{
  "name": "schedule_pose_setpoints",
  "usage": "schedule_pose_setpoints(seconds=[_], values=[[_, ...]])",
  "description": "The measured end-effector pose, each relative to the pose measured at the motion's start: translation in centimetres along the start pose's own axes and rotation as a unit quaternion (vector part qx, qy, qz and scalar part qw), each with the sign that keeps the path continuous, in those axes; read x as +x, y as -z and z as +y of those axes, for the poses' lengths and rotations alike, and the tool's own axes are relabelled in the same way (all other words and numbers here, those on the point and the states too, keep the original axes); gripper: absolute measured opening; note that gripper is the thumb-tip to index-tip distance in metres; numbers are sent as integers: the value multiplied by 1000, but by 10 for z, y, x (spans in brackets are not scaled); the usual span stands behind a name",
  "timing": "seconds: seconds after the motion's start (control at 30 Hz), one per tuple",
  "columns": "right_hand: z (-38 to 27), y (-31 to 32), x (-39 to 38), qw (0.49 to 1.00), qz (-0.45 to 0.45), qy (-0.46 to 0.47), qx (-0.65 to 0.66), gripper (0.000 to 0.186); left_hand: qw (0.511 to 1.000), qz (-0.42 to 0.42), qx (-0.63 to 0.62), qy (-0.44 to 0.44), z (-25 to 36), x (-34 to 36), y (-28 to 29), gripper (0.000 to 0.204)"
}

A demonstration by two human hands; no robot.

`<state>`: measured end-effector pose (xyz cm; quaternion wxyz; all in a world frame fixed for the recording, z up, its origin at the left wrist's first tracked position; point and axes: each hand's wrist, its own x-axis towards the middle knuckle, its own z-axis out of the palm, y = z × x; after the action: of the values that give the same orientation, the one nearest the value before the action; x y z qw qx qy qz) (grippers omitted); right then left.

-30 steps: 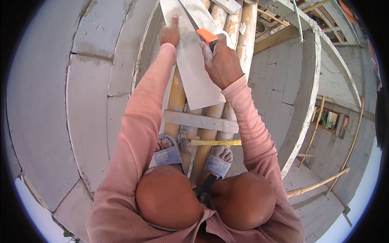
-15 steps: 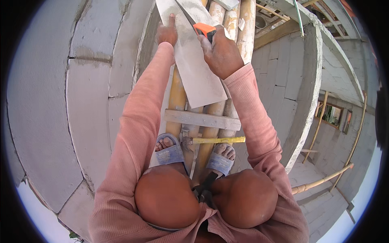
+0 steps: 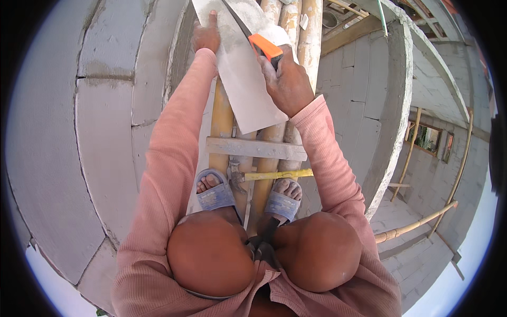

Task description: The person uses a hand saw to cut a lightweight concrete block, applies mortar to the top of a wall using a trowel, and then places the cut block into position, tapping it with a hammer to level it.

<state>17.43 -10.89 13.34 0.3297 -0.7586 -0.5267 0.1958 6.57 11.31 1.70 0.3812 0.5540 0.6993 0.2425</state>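
A pale, thin board (image 3: 248, 95) lies across bamboo poles (image 3: 222, 116) above my feet. My left hand (image 3: 205, 34) grips its left edge, thumb side up, fingers curled and partly hidden. My right hand (image 3: 289, 84) is closed on the orange-and-black handle of a saw (image 3: 266, 46), whose dark blade runs up-left over the board's upper part; whether the teeth are in a cut I cannot make out. Below the board, a wooden crosspiece (image 3: 256, 149) spans the poles, and a hammer (image 3: 277, 174) with a yellow handle lies between it and my sandalled feet.
A grey block wall (image 3: 58, 148) rises close on my left. To my right are a rough concrete edge (image 3: 393, 116), a drop to a lower block-walled space with a small window (image 3: 428, 138), and loose bamboo poles (image 3: 417, 224). A bucket (image 3: 330, 18) stands at top right.
My right hand and the saw moved up the board, then back down toward me. My left hand stays on the board. The whole view has shifted slightly.
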Motion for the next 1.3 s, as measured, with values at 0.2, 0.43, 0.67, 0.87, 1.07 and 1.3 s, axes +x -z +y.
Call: schedule_pose_setpoints(seconds=[0.2,0.43,0.67,0.87,1.07,1.3], values=[[23,53,-200,999,-4,-38,-29,23,998,22,-44,-26,12,-3,5,83],[19,9,-42,998,15,-20,58,27,999,10,-22,-22,1,7,-1,82],[45,44,-218,998,-55,-26,-24,26,999,35,-33,-15,-7,7,15,88],[31,9,-97,998,10,9,68,27,999,18,-16,-25,-9,11,9,87],[27,9,-126,999,13,-15,42,30,999,3,-44,8,6,8,16,87],[55,42,-218,997,-37,-63,6,24,999,45,-7,-9,-12,11,14,91]])
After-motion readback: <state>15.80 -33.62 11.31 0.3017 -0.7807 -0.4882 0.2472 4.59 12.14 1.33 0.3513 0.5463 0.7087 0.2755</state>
